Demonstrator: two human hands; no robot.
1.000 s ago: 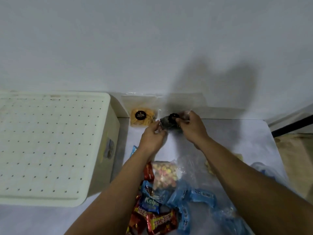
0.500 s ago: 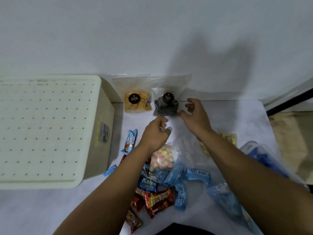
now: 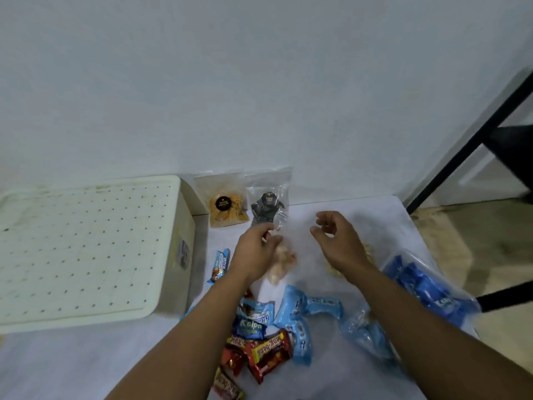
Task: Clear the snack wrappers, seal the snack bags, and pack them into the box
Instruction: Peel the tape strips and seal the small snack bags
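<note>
Both hands now off the dark snack bag (image 3: 266, 207), nearer the pile

Your left hand (image 3: 255, 249) covers the top of the clear bag of pastel snacks (image 3: 281, 265), and motion blur smears both — you cannot tell whether the fingers grip it or only touch it. Your right forearm hides most of the pale snack bag (image 3: 367, 249) behind it. The cream box (image 3: 86, 249) is cut off at the left edge, and its side label (image 3: 183, 252) is too small to read. The lowest red wrapper (image 3: 227, 388) runs off the bottom edge.
</note>
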